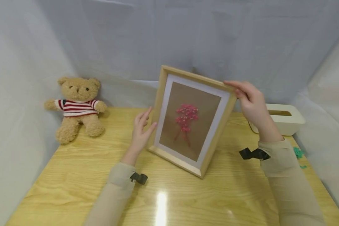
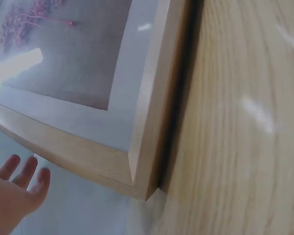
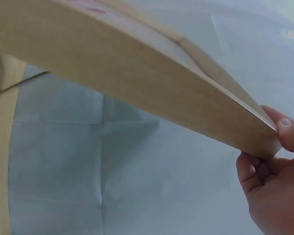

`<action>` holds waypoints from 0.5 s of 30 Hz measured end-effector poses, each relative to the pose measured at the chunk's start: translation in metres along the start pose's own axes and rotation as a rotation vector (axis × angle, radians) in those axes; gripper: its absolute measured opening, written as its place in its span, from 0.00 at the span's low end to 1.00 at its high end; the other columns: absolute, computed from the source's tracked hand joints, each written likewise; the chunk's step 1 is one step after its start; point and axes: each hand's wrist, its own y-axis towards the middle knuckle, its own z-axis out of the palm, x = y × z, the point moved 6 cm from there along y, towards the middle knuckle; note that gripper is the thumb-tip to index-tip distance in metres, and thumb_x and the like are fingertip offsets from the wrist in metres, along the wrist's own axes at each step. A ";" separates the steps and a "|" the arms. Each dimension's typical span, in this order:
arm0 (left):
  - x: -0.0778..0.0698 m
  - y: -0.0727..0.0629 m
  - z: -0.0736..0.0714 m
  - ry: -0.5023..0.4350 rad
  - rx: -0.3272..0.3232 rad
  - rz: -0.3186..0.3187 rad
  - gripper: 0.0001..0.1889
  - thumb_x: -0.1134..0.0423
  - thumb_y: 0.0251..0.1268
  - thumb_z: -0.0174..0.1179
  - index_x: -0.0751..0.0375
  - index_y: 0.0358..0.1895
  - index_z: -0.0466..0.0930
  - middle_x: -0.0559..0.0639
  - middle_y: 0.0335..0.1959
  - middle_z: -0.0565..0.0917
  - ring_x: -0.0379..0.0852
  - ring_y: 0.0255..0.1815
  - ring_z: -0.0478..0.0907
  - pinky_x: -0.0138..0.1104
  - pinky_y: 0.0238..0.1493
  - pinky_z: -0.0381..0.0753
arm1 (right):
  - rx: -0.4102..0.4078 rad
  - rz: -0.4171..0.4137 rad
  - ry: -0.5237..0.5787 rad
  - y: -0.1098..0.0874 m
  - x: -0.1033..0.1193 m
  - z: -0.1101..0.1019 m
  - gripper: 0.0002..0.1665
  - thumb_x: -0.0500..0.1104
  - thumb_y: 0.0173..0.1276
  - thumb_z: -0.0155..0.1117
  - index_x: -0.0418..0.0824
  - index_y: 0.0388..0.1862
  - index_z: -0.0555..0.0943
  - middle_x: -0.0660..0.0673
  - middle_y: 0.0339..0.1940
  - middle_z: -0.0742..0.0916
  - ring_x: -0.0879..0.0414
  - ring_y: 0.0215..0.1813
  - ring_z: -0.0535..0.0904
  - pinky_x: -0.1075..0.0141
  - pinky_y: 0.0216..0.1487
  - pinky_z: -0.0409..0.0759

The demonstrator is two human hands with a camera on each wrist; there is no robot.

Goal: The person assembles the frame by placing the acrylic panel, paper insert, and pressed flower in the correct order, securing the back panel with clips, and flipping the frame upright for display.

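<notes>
A light wooden picture frame (image 1: 190,121) with a white mat and pink dried flowers on brown backing stands tilted on the table. My right hand (image 1: 251,103) grips its upper right corner, with the thumb on the front side and fingers behind, as the right wrist view shows on the frame's corner (image 3: 264,139). Beside the left edge is my left hand (image 1: 141,130), fingers extended and spread a little. In the left wrist view, the fingertips of that hand (image 2: 14,191) lie just off the frame's side (image 2: 73,152).
A teddy bear (image 1: 79,106) in a striped sweater sits at the table's back left. Behind my right hand is a white tissue box (image 1: 288,121). Small green bits (image 1: 298,152) lie near the right edge of the wooden table (image 1: 82,175). Pale sheets (image 1: 186,31) enclose the back and sides.
</notes>
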 end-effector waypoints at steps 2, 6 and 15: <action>-0.009 -0.002 0.001 -0.043 0.021 -0.030 0.31 0.73 0.66 0.56 0.67 0.71 0.58 0.71 0.62 0.61 0.65 0.56 0.65 0.56 0.59 0.67 | 0.006 0.002 0.006 0.005 -0.002 0.002 0.19 0.33 0.74 0.48 0.42 0.58 0.80 0.44 0.34 0.78 0.58 0.33 0.65 0.68 0.35 0.63; -0.025 -0.006 0.003 -0.083 0.036 -0.066 0.29 0.74 0.69 0.51 0.70 0.71 0.55 0.72 0.64 0.61 0.59 0.53 0.69 0.45 0.56 0.72 | -0.013 -0.018 0.037 0.014 -0.006 0.006 0.18 0.33 0.74 0.48 0.40 0.56 0.81 0.45 0.36 0.80 0.60 0.36 0.67 0.69 0.38 0.63; -0.022 -0.014 0.005 -0.134 -0.185 0.104 0.22 0.79 0.70 0.41 0.79 0.66 0.58 0.74 0.59 0.66 0.37 0.53 0.65 0.29 0.56 0.66 | -0.111 0.066 0.236 0.012 -0.028 0.018 0.17 0.36 0.74 0.50 0.33 0.57 0.78 0.55 0.37 0.80 0.61 0.31 0.68 0.70 0.36 0.67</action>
